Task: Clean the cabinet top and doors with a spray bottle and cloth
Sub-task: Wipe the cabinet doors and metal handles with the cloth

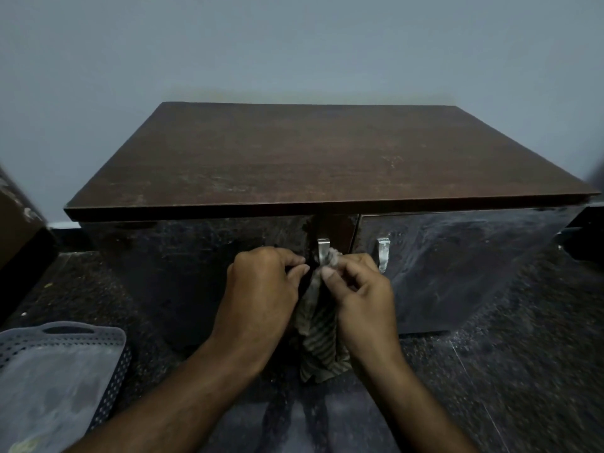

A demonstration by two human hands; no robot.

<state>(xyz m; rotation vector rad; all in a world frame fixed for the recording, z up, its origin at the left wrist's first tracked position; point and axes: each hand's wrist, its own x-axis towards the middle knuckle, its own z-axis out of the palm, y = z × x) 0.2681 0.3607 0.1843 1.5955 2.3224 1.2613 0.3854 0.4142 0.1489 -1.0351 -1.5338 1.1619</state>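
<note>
Between our two hands, the striped cloth (318, 322) hangs against the left handle (323, 253) of the cabinet (294, 152). Our left hand (261, 295) and right hand (362, 299) each pinch its upper end. Left of the grip, a perforated tray (62, 371) lies on the floor (506, 371).

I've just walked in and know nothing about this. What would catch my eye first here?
Two bare hands at the centre: the left hand and right hand pinch a striped cloth around the metal handle of the left cabinet door. Above them spreads the dusty brown cabinet top, set against a pale wall. A grey perforated tray lies on the floor at lower left.
</note>
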